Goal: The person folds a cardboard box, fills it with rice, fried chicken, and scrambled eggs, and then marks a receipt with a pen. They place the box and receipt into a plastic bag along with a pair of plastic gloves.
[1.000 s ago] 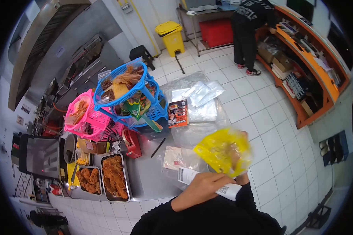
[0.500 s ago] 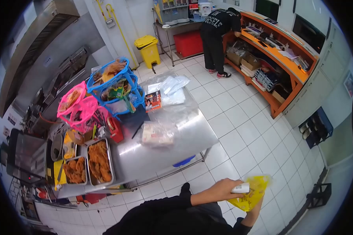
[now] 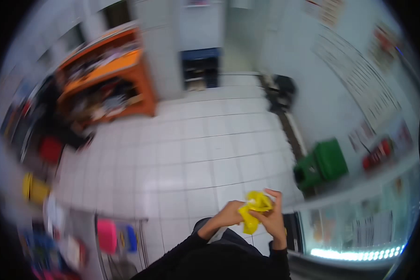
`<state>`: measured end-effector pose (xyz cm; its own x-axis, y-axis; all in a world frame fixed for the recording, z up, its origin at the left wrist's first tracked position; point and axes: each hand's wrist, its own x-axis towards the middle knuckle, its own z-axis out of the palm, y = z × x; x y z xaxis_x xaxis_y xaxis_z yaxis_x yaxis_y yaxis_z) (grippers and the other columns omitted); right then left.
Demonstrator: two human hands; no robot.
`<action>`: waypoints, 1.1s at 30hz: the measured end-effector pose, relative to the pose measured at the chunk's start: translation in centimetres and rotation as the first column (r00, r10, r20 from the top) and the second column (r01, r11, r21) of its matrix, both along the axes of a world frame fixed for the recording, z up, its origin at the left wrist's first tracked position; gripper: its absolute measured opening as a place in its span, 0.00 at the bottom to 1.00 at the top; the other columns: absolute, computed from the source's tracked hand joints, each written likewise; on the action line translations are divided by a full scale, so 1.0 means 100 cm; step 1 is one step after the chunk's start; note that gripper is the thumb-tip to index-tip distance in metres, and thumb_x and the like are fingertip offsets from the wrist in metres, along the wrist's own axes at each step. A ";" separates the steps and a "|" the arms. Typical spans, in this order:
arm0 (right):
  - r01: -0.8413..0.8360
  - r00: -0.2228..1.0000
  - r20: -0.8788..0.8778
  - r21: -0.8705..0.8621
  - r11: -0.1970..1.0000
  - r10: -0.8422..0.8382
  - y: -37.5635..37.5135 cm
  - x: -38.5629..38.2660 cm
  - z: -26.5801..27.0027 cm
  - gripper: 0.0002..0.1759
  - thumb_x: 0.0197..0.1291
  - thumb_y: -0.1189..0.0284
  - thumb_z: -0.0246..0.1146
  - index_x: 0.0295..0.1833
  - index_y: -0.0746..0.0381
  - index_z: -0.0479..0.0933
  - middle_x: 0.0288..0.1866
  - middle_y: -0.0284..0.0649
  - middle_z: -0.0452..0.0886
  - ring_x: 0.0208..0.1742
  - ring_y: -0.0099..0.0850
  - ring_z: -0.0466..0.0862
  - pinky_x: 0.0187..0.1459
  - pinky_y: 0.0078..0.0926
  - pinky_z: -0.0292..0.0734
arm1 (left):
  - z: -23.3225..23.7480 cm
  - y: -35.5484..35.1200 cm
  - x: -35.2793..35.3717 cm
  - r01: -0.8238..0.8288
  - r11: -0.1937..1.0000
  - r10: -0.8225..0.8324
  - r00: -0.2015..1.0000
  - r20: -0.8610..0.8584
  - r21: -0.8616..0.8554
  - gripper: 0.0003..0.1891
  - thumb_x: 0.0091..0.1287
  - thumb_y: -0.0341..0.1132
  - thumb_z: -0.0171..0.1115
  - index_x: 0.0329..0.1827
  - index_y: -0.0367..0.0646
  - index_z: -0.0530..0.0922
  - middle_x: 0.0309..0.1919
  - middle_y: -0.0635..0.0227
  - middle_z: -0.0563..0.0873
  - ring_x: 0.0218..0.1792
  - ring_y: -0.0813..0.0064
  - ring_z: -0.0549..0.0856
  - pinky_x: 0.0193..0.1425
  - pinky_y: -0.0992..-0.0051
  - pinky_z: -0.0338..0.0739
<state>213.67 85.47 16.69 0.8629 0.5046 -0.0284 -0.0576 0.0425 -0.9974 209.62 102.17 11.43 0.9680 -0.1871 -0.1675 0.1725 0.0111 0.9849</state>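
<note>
A crumpled yellow plastic bag (image 3: 253,212) is held between my two hands, low in the view and right of centre. My left hand (image 3: 229,213) closes on the bag's left side, its fingers partly hidden by the plastic. On the right side, my right hand (image 3: 271,219) pinches the bag with the thumb across it and the index finger raised. Something pale, too blurred to identify, shows among the yellow folds.
A green bin (image 3: 329,161) and a lit glass case (image 3: 359,233) stand on the right. At the left are an orange shelf unit (image 3: 142,84), a bent-over person (image 3: 56,112), a yellow bin (image 3: 35,189) and the metal table's frame (image 3: 98,242). White floor tiles (image 3: 196,144) lie ahead.
The view has swung right, so the table now shows at lower left, and the green bin and glass case have appeared. My hands have drawn together and the bag is more bunched up.
</note>
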 end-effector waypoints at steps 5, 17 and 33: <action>0.301 0.954 0.009 0.011 0.954 -0.301 -0.067 0.073 -0.031 0.37 0.52 0.84 0.71 0.64 0.61 0.57 0.52 0.48 0.79 0.52 0.33 0.83 0.51 0.27 0.81 | -0.042 -0.047 0.123 0.312 0.941 -0.309 0.950 -0.046 0.128 0.09 0.59 0.34 0.62 0.35 0.36 0.81 0.20 0.68 0.83 0.18 0.81 0.81 0.23 0.79 0.76; 0.544 0.835 0.178 -0.134 0.828 -0.520 -0.188 0.351 -0.049 0.34 0.54 0.79 0.71 0.62 0.59 0.61 0.43 0.42 0.81 0.46 0.26 0.83 0.48 0.24 0.75 | 0.018 -0.155 0.476 0.430 0.867 -0.452 0.891 0.034 0.250 0.20 0.58 0.43 0.72 0.47 0.39 0.81 0.27 0.68 0.85 0.22 0.83 0.81 0.25 0.80 0.75; 0.792 0.600 0.275 -0.338 0.508 -0.751 -0.370 0.558 -0.196 0.27 0.56 0.84 0.63 0.59 0.60 0.62 0.52 0.45 0.78 0.51 0.30 0.80 0.46 0.26 0.79 | -0.040 -0.307 0.717 0.049 0.870 -0.165 0.967 0.196 0.491 0.18 0.61 0.45 0.69 0.41 0.38 0.79 0.26 0.59 0.87 0.30 0.57 0.88 0.34 0.64 0.80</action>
